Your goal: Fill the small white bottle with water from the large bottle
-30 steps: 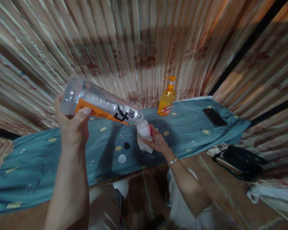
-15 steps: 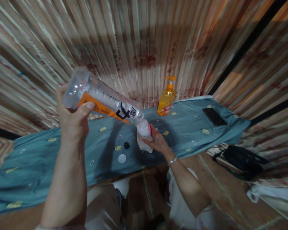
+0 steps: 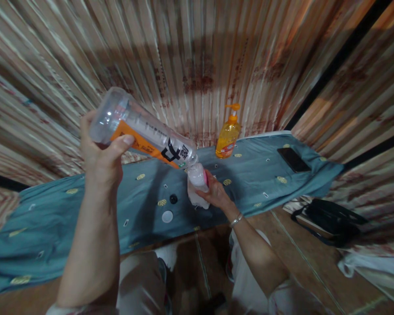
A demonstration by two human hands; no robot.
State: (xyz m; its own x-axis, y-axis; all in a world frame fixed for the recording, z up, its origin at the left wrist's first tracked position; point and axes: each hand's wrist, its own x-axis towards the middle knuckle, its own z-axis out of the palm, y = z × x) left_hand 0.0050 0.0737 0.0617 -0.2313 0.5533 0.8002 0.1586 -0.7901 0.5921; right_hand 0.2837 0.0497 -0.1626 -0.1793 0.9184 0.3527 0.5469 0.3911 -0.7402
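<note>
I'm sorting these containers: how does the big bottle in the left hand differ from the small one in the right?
The clear bottle is long, orange-labelled and held tipped, mouth down, by the left hand. The small bottle is short, milky white with pink, and stands upright on the blue cloth, steadied by the right hand. Both are open, mouths meeting.

Big bottle point(image 3: 144, 135) over sm. bottle point(image 3: 197, 186).

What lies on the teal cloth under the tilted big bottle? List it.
Under the big bottle, the teal cloth bears a black cap and a white cap. The table beneath is covered.
</note>
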